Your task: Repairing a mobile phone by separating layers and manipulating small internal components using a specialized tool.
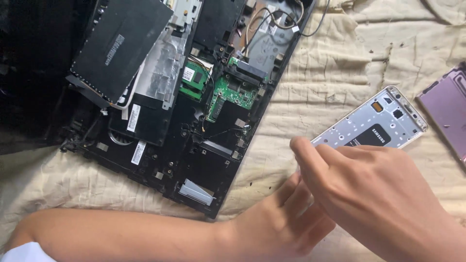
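The fingers [303, 148] of the right hand [383, 199] are drawn together over the lower end of an opened phone [374, 128] — its back cover is off, showing a pale metal frame and a dark battery — but whether they pinch anything small there cannot be told, since the hand covers that end. The left hand [286, 218] lies under the right, palm down on the cloth [330, 68], fingers stretched toward the same end of the phone; what it presses on, if anything, is hidden. Judging from how things lie, the phone is already opened and partly stripped, with work on its lower end in hand. The left forearm runs in along the bottom edge from the left, the right wrist comes in from the lower right. Just left of the hands sits a laptop base [184, 106] with its cover off — green circuit boards, cables and black panels exposed. A purple phone back panel [446, 111] lies at the right edge.
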